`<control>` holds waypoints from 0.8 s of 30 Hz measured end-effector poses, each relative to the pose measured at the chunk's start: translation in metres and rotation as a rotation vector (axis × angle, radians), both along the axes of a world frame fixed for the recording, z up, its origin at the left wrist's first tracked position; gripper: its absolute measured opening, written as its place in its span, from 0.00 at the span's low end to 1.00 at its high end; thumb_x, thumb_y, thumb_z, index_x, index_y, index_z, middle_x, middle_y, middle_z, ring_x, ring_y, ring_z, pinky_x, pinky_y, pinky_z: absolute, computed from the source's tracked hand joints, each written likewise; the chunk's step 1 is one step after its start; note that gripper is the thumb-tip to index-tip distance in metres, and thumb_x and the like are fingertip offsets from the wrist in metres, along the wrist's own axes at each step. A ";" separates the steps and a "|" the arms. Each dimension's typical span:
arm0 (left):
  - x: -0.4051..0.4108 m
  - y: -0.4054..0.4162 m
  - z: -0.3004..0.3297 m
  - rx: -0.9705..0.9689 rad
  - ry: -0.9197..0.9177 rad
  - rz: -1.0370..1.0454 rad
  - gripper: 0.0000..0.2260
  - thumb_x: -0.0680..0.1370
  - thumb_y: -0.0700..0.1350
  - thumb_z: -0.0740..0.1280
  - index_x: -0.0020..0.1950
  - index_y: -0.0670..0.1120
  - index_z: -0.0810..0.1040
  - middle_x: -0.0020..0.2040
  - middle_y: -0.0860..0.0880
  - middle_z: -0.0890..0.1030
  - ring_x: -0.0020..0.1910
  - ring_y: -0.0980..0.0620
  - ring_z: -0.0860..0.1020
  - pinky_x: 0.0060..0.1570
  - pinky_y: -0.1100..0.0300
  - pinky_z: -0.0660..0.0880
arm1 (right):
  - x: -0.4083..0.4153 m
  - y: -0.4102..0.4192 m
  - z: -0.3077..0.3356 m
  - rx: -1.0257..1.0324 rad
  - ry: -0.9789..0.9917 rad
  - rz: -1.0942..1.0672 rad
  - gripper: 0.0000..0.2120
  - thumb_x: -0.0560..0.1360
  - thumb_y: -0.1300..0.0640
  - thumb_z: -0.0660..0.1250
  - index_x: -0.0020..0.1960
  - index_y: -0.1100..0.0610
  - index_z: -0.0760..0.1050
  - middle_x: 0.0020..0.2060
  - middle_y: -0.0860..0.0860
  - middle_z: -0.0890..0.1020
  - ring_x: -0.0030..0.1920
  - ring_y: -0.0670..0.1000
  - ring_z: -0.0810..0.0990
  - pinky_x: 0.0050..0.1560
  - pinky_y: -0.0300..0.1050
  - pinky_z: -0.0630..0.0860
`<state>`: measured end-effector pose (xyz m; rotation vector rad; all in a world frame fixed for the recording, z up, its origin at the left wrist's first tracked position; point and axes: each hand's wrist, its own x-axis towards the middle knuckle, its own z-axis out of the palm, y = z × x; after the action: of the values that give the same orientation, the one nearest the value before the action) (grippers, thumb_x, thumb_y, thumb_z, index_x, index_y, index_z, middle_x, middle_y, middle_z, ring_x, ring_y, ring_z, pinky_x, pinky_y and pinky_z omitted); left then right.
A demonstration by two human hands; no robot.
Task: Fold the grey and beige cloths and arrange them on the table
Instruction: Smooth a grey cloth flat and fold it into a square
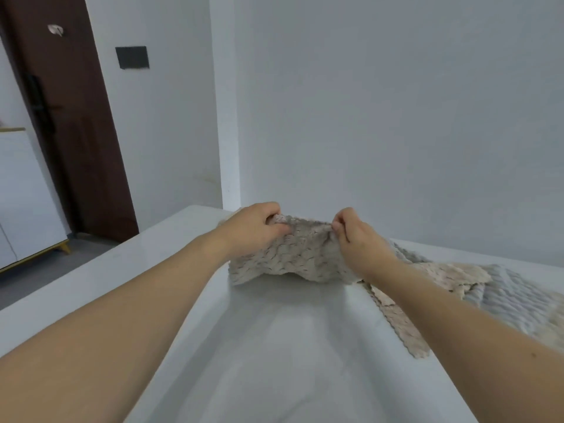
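A beige textured cloth (293,257) hangs above the white table (274,346) near its far edge. My left hand (253,227) grips its upper left corner and my right hand (357,239) pinches its upper right corner, so the top edge is stretched between them. The lower edge of the cloth droops to the tabletop. On the right lies a heap of other cloths: a grey ribbed cloth (515,297) and more beige cloths (457,274), partly hidden behind my right forearm.
A beige cloth strip (399,325) trails from the heap toward the near right. The table stands against a white wall (396,117). A brown door (76,132) and a white cabinet (27,203) are at the left, beyond the table's left edge.
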<state>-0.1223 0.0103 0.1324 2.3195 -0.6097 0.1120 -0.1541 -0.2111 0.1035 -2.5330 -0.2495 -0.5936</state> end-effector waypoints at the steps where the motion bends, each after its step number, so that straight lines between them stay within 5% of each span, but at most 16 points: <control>1: -0.014 0.002 0.012 -0.011 0.007 -0.008 0.16 0.79 0.52 0.67 0.39 0.47 0.64 0.31 0.53 0.64 0.28 0.54 0.63 0.27 0.63 0.60 | -0.014 0.000 0.015 0.002 0.010 -0.013 0.10 0.83 0.50 0.51 0.53 0.55 0.66 0.37 0.52 0.77 0.38 0.55 0.76 0.39 0.50 0.73; 5: -0.068 0.019 0.056 -0.152 0.115 -0.071 0.17 0.78 0.52 0.69 0.36 0.48 0.64 0.31 0.53 0.63 0.29 0.55 0.62 0.30 0.61 0.59 | -0.080 -0.004 0.078 0.172 0.247 0.038 0.18 0.76 0.39 0.64 0.49 0.55 0.74 0.33 0.49 0.78 0.28 0.48 0.74 0.28 0.41 0.69; 9: -0.110 0.034 0.094 -0.232 0.151 -0.068 0.16 0.75 0.56 0.72 0.36 0.48 0.72 0.31 0.52 0.76 0.30 0.54 0.75 0.33 0.62 0.70 | -0.136 -0.017 0.135 0.390 0.763 0.220 0.18 0.74 0.45 0.68 0.50 0.61 0.81 0.42 0.57 0.85 0.39 0.55 0.84 0.37 0.44 0.80; 13: -0.127 0.032 0.108 -0.283 0.155 -0.048 0.15 0.74 0.56 0.72 0.42 0.44 0.80 0.34 0.48 0.83 0.33 0.51 0.81 0.35 0.60 0.76 | -0.144 -0.028 0.155 0.499 0.717 0.246 0.09 0.78 0.56 0.65 0.43 0.59 0.77 0.34 0.53 0.80 0.31 0.48 0.80 0.32 0.40 0.77; 16: -0.112 0.028 0.092 -0.059 0.065 0.086 0.18 0.77 0.55 0.67 0.45 0.38 0.79 0.43 0.40 0.83 0.42 0.42 0.81 0.47 0.51 0.77 | -0.126 -0.029 0.137 0.365 0.642 0.150 0.07 0.79 0.60 0.63 0.43 0.59 0.75 0.36 0.53 0.79 0.36 0.50 0.78 0.39 0.42 0.74; 19: -0.083 0.032 0.051 0.264 -0.049 0.194 0.09 0.82 0.45 0.58 0.46 0.44 0.74 0.49 0.46 0.77 0.53 0.44 0.76 0.56 0.49 0.74 | -0.097 -0.022 0.099 0.131 0.614 0.037 0.06 0.78 0.57 0.66 0.42 0.56 0.77 0.40 0.53 0.81 0.42 0.53 0.78 0.46 0.46 0.74; 21: -0.062 0.038 0.017 0.459 -0.120 0.201 0.09 0.82 0.46 0.56 0.48 0.47 0.74 0.51 0.49 0.77 0.52 0.48 0.75 0.53 0.50 0.73 | -0.072 -0.014 0.067 0.014 0.596 -0.008 0.06 0.77 0.54 0.67 0.45 0.55 0.79 0.45 0.53 0.83 0.47 0.54 0.79 0.50 0.50 0.76; 24: -0.033 0.050 -0.040 0.585 -0.064 0.239 0.10 0.81 0.52 0.55 0.46 0.50 0.72 0.42 0.53 0.75 0.43 0.51 0.74 0.41 0.55 0.67 | -0.034 0.003 0.009 -0.143 0.590 -0.051 0.07 0.79 0.60 0.61 0.52 0.56 0.78 0.50 0.51 0.80 0.50 0.53 0.77 0.48 0.47 0.74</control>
<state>-0.1553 0.0600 0.0926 2.9625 -0.4298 0.1326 -0.1877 -0.2079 0.1129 -2.7243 -0.0119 0.1746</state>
